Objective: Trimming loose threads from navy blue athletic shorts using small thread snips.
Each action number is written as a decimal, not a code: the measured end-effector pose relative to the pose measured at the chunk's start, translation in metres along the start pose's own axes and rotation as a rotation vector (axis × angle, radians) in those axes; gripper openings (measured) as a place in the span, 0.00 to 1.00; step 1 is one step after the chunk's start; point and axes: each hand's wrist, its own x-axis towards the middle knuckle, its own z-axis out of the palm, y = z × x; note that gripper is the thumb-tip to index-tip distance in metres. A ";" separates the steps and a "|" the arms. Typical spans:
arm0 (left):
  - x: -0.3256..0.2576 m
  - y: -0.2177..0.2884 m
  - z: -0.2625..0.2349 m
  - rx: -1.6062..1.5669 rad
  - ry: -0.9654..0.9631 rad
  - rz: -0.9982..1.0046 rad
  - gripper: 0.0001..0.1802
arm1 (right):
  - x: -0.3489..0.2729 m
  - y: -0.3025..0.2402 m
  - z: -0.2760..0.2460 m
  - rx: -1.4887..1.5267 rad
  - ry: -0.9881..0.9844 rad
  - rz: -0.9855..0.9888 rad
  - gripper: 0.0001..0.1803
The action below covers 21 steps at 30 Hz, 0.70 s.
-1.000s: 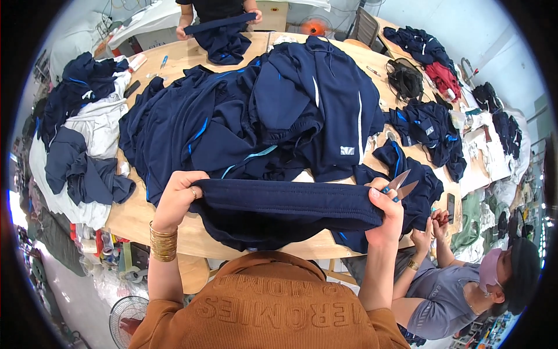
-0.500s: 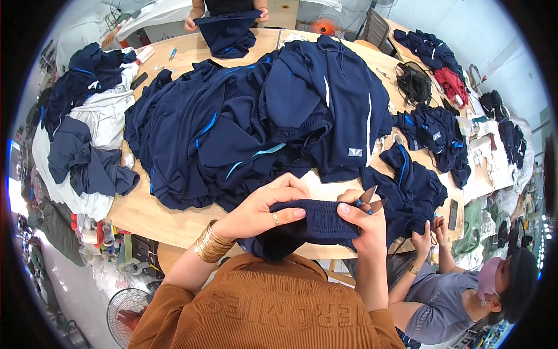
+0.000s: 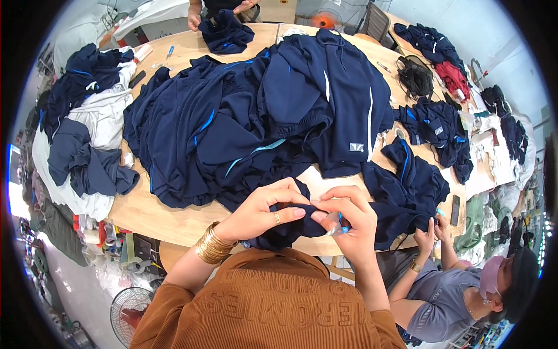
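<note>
Near edge of the table (image 3: 168, 224): a dark blue garment (image 3: 273, 238) sits bunched between both hands, in front of the person's brown top (image 3: 261, 305).
Left hand (image 3: 270, 212): thumb and fingers clamped together on the garment's cloth; a ring on one finger, a stack of gold bracelets (image 3: 212, 243) around the wrist.
Right hand (image 3: 351, 218): thumb and forefinger drawn together at the same cloth, just beside the left fingertips; whether the two hands touch, I cannot tell.
Small scissors (image 3: 345, 229): held in the right hand, blue at the handle, partly hidden by the fingers.
Big pile (image 3: 232, 131): navy clothes, some with blue or white stripes, heaped across the middle of the table beyond the hands.
Left side: dark clothes (image 3: 87, 160) lying on white cloth (image 3: 107, 110).
Right side: more navy clothes (image 3: 407, 180), a phone (image 3: 455, 209) near the table's edge, and a co-worker (image 3: 444, 302) in grey with a pink mask and dark cap, hands at the cloth.
Far side: another person (image 3: 218, 4) stands by a crumpled navy garment (image 3: 226, 32).
Far right: a black bag (image 3: 414, 77) near some red cloth (image 3: 452, 80).
</note>
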 end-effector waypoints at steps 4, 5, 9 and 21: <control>-0.001 -0.002 0.003 0.008 -0.025 0.007 0.10 | 0.000 0.021 -0.008 0.066 0.249 0.118 0.03; -0.001 -0.002 0.003 -0.013 -0.026 -0.002 0.10 | -0.004 0.022 -0.013 0.277 0.306 0.300 0.03; 0.001 -0.003 0.004 0.004 -0.011 -0.002 0.09 | 0.002 0.015 -0.015 0.336 -0.216 0.367 0.05; -0.031 -0.051 -0.024 -0.100 0.012 -0.282 0.20 | 0.000 0.022 -0.041 0.509 0.377 0.525 0.04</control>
